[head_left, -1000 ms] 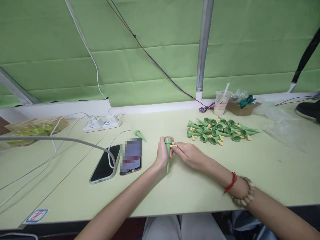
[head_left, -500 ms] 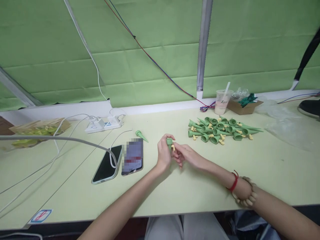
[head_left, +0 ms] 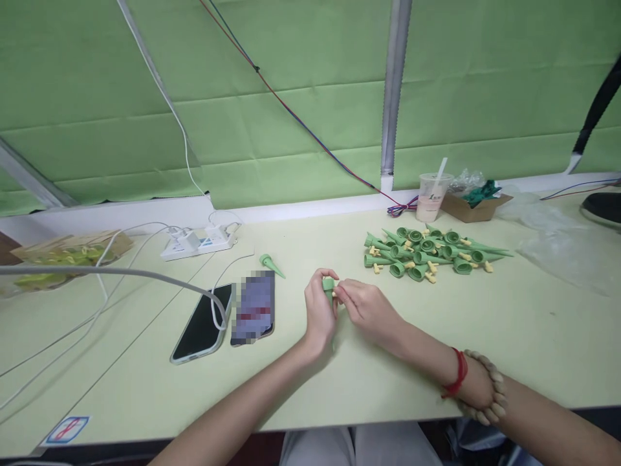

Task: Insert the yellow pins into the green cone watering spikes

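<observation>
Behind the work, a wall of pale green panels [head_left: 291, 129] fills the upper half of the view, split by a grey upright post [head_left: 392, 90] and crossed by a white cable [head_left: 160, 84] and a red and blue wire pair [head_left: 301, 123]. Below it a long light green counter [head_left: 509, 323] runs the full width, with a white ledge along its back edge.

On the counter's left lie a flat brown package [head_left: 68, 252], a white power strip [head_left: 194, 241] with plugs in it, and a grey cable [head_left: 121, 275] that arcs toward two phones [head_left: 228, 317] lying side by side. A single green cone [head_left: 270, 264] rests just behind the phones. To the right, well apart from the hands, is a heap of green spikes with yellow fittings [head_left: 427, 251]. Behind the heap stand a clear plastic cup with a straw [head_left: 431, 196] and a small cardboard box [head_left: 473, 204], and crumpled clear plastic [head_left: 557, 246] spreads toward the far right.

Near the counter's middle, the left hand [head_left: 319, 312] has its fingers wrapped around a green spike [head_left: 328, 285], held roughly upright just above the surface. The right hand [head_left: 369, 307] meets it, fingers pinched on a small yellow piece [head_left: 336, 286] at the spike's top. The right wrist wears a red cord [head_left: 456, 374] and a bead bracelet [head_left: 485, 388].
</observation>
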`<action>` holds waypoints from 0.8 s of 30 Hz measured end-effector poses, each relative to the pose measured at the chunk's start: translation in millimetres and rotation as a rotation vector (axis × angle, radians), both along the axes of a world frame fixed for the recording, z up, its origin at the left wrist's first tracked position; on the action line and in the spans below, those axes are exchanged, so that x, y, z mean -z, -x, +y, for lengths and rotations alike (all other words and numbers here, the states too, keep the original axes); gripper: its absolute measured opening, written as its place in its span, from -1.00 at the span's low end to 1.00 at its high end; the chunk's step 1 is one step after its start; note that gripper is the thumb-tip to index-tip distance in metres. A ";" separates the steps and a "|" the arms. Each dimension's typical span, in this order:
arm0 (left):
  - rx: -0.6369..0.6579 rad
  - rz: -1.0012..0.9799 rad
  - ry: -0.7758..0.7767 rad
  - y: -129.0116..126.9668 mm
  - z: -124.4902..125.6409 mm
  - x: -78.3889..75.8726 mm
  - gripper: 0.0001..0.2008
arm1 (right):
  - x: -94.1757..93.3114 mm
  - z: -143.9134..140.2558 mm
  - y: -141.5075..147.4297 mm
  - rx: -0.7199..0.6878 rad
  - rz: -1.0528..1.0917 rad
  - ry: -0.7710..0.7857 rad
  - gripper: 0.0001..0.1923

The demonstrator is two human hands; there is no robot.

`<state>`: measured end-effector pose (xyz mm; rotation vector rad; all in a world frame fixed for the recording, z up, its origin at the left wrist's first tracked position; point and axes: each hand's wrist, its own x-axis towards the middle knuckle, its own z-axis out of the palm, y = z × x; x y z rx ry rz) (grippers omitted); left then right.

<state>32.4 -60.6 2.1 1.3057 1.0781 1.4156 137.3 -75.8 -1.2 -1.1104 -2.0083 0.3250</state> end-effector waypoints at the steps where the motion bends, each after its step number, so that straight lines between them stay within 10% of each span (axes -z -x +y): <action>1: -0.005 0.007 -0.024 -0.3 -1.9 -0.6 -0.84 | -0.2 -2.2 1.8 -0.001 0.074 0.052 -0.61; 10: 0.154 0.030 -0.094 6.3 -2.8 7.1 -0.60 | -10.6 -2.6 7.9 -0.257 0.602 0.892 -0.47; 17: 0.179 0.049 0.044 7.7 17.7 -7.9 -0.65 | -12.2 3.3 -9.7 0.021 -0.013 0.139 -0.62; 24: 0.375 0.117 0.278 10.2 27.9 -2.8 -0.54 | -3.1 12.4 -19.7 -0.145 -0.303 0.028 -0.54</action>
